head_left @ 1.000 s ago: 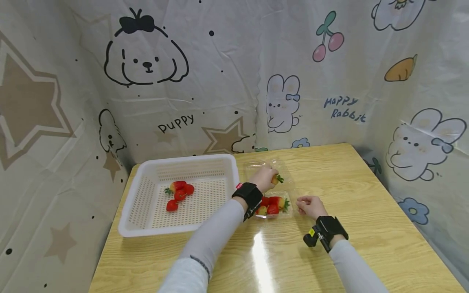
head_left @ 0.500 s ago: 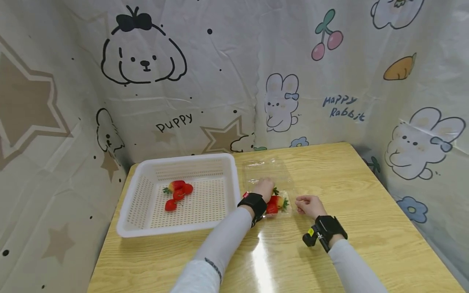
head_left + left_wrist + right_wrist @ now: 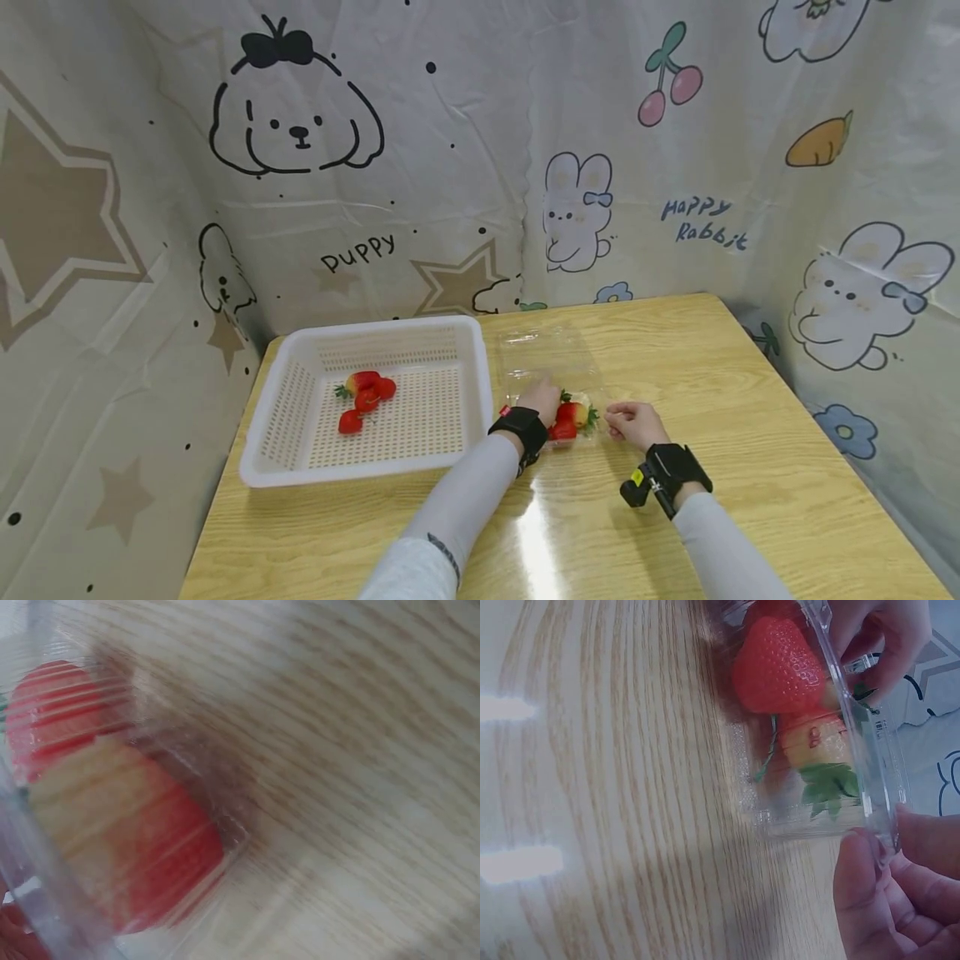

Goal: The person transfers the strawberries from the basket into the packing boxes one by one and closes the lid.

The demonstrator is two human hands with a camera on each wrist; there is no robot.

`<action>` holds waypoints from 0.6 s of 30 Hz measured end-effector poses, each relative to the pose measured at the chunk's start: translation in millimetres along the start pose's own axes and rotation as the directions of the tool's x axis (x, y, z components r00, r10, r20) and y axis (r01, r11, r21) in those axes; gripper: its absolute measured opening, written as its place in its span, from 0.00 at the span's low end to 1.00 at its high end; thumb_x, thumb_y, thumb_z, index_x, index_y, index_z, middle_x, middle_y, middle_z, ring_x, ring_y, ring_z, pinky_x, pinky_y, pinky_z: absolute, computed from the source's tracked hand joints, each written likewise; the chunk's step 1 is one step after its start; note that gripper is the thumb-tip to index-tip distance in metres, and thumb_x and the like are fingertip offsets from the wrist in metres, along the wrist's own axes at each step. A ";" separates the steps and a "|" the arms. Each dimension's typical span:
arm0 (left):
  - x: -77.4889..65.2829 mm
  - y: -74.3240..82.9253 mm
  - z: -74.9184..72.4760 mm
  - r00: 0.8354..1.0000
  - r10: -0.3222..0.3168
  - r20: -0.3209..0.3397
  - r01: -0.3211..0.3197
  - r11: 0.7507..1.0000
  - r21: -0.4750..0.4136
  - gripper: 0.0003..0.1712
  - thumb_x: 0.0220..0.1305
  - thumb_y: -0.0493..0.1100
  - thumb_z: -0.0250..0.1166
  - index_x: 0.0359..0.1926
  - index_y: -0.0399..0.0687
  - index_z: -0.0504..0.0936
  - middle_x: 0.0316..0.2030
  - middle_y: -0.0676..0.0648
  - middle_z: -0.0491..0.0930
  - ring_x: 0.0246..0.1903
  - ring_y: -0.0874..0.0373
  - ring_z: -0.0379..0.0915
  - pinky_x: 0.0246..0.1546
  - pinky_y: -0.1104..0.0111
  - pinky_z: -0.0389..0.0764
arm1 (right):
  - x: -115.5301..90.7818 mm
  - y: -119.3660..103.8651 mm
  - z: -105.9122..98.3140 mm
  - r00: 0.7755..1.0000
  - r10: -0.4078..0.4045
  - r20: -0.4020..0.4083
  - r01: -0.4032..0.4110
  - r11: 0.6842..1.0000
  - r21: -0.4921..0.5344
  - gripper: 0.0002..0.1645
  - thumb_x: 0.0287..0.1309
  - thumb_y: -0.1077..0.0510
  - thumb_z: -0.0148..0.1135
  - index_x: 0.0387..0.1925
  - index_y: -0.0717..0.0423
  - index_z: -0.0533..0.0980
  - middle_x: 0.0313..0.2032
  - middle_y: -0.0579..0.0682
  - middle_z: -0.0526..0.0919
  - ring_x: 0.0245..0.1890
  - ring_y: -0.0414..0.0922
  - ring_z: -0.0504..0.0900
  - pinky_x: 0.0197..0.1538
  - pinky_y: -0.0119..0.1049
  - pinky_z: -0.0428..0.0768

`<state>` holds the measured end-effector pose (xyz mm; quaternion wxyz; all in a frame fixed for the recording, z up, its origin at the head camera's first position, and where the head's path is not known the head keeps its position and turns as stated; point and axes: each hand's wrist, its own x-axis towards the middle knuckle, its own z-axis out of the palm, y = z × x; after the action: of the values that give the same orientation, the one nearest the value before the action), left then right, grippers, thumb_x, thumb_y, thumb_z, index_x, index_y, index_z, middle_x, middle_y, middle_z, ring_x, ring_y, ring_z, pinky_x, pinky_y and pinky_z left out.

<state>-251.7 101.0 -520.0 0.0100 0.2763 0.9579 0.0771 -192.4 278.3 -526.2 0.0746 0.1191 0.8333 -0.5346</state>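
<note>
A clear plastic box holding strawberries lies on the wooden table, its lid open toward the wall. My left hand reaches into the box, its fingers curled on a strawberry at the far end. In the right wrist view a red strawberry and a paler one lie behind the clear wall. My right hand pinches the box's near right corner with thumb and fingers. The left wrist view is blurred, showing strawberries through plastic.
A white perforated basket stands left of the box, with several strawberries inside. Printed cloth walls close in the table at the back and both sides. Bare tabletop lies to the right and in front.
My left hand, which held a strawberry above the open lid, has come back toward me and down into the box. The right hand has stayed on the box.
</note>
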 end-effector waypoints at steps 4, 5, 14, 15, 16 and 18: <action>-0.8 -2.5 1.4 0.999 -0.026 0.029 0.028 0.998 -0.054 0.06 0.60 0.36 0.58 0.33 0.44 0.82 0.39 0.46 0.73 0.33 0.52 0.75 0.29 0.67 0.77 | 0.9 1.1 0.5 1.000 -0.008 0.001 0.008 1.000 0.005 0.17 0.59 0.66 0.54 0.45 0.78 0.71 0.28 0.63 0.80 0.25 0.44 0.81 0.32 0.39 0.81; 0.7 -3.4 2.2 0.999 -0.031 0.039 0.033 0.998 -0.057 0.06 0.59 0.36 0.58 0.33 0.44 0.82 0.38 0.46 0.73 0.32 0.53 0.75 0.29 0.68 0.77 | 1.1 1.4 0.7 1.000 -0.004 -0.004 0.004 1.000 0.008 0.16 0.58 0.66 0.55 0.44 0.77 0.72 0.28 0.62 0.80 0.24 0.44 0.81 0.32 0.39 0.81; 9.7 -9.6 -33.8 0.984 0.008 0.177 0.014 0.992 -0.123 0.12 0.54 0.37 0.60 0.41 0.41 0.79 0.41 0.43 0.75 0.35 0.54 0.74 0.30 0.68 0.75 | -0.9 -1.2 0.6 1.000 -0.008 -0.002 0.008 1.000 -0.010 0.16 0.59 0.66 0.54 0.45 0.77 0.72 0.30 0.64 0.80 0.26 0.46 0.81 0.33 0.39 0.81; 9.9 -10.7 -42.2 0.983 0.012 0.181 0.013 0.990 -0.137 0.15 0.54 0.37 0.60 0.45 0.40 0.78 0.44 0.42 0.75 0.38 0.53 0.74 0.33 0.68 0.75 | -1.0 -1.3 0.5 1.000 -0.009 -0.003 0.009 1.000 -0.011 0.16 0.59 0.66 0.54 0.45 0.77 0.72 0.30 0.64 0.79 0.26 0.47 0.81 0.33 0.39 0.81; 9.8 -12.2 -50.2 0.984 0.012 0.176 0.013 0.990 -0.142 0.19 0.55 0.38 0.60 0.50 0.41 0.76 0.47 0.41 0.73 0.42 0.52 0.73 0.37 0.67 0.76 | -1.0 -1.2 0.4 1.000 -0.013 -0.003 0.013 1.000 -0.012 0.16 0.59 0.66 0.54 0.44 0.77 0.72 0.30 0.64 0.79 0.26 0.47 0.81 0.33 0.39 0.81; 9.7 -18.0 -68.0 0.987 0.010 0.158 0.017 0.986 -0.168 0.25 0.57 0.40 0.60 0.57 0.41 0.72 0.53 0.40 0.71 0.49 0.50 0.71 0.45 0.65 0.74 | -0.8 -1.3 0.5 1.000 -0.016 -0.005 0.015 1.000 -0.015 0.15 0.59 0.66 0.54 0.44 0.77 0.72 0.30 0.65 0.79 0.26 0.47 0.81 0.33 0.40 0.81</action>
<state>-273.6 81.5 -455.3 0.1097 0.2778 0.9447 0.1356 -192.0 277.3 -525.0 0.0693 0.1134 0.8383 -0.5288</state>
